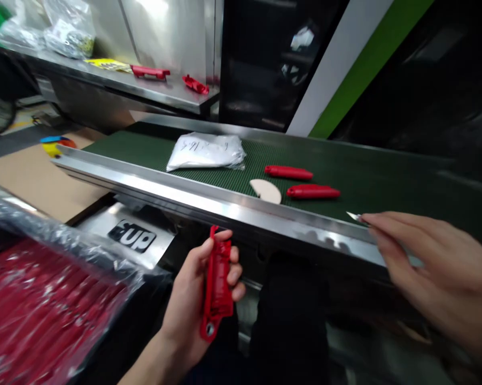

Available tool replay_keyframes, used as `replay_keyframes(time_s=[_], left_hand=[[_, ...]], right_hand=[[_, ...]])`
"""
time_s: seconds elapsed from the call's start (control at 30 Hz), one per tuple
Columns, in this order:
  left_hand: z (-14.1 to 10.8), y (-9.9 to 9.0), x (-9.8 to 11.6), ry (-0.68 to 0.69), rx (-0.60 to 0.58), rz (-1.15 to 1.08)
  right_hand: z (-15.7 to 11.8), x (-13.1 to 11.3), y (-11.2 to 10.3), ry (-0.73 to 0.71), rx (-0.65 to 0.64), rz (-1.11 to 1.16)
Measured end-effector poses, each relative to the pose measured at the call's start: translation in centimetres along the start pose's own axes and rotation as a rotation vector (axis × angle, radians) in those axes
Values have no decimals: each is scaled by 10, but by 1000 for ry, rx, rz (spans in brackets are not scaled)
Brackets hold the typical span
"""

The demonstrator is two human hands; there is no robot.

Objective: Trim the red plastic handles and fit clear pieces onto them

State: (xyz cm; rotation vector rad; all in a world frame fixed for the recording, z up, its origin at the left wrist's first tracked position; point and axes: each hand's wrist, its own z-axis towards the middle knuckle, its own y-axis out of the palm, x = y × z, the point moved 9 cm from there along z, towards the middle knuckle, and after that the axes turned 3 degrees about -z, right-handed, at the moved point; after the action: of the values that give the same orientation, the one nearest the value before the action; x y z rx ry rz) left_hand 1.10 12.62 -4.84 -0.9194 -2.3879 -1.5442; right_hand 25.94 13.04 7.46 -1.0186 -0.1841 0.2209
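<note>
My left hand (193, 299) grips a red plastic handle part (217, 283), held upright below the conveyor's metal rail (209, 203). At the rail's right end my right hand (437, 267) pinches a small silvery blade (354, 216) between its fingertips. Two red plastic handles (288, 172) (313, 191) lie on the green conveyor belt (385, 171), and a pale half-round piece (265, 190) rests beside them. A white plastic bag (205, 152) lies on the belt to their left.
A clear bag full of red parts (44, 299) sits at the lower left. Behind, a steel shelf (116, 80) carries two more red parts (149, 71) (195, 84) and plastic bags (67, 29). Cardboard (36, 176) lies left of the conveyor.
</note>
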Motion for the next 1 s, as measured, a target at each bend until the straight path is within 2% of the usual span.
replay_keyframes(time_s=[0.1, 0.17, 0.27, 0.37, 0.5, 0.57, 0.67, 0.73, 0.83, 0.9, 1.0], left_hand=[[-4, -7, 8, 27, 78, 38], [-8, -6, 14, 51, 90, 68], [-11, -9, 23, 79, 114, 137], [-9, -15, 29, 109, 149, 168], [-3, -21, 34, 172, 179, 164], [-2, -22, 33, 161, 173, 162], [-4, -24, 31, 121, 147, 125], [-7, -26, 32, 85, 118, 64], [-10, -31, 38, 53, 76, -55], [-13, -36, 44, 60, 87, -108], [-19, -42, 51, 97, 138, -117]], right_hand=[[36, 45, 18, -12, -173, -193], [50, 67, 33, -28, -299, -240], [62, 75, 50, -74, -384, -229], [79, 44, 59, -140, -397, -176], [121, -35, 80, -264, -422, -4], [152, -71, 98, -310, -408, 80], [199, -112, 138, -356, -395, 162], [223, -133, 168, -379, -408, 189], [244, -156, 205, -396, -436, 196], [250, -165, 222, -388, -458, 182], [252, -167, 235, -356, -487, 154]])
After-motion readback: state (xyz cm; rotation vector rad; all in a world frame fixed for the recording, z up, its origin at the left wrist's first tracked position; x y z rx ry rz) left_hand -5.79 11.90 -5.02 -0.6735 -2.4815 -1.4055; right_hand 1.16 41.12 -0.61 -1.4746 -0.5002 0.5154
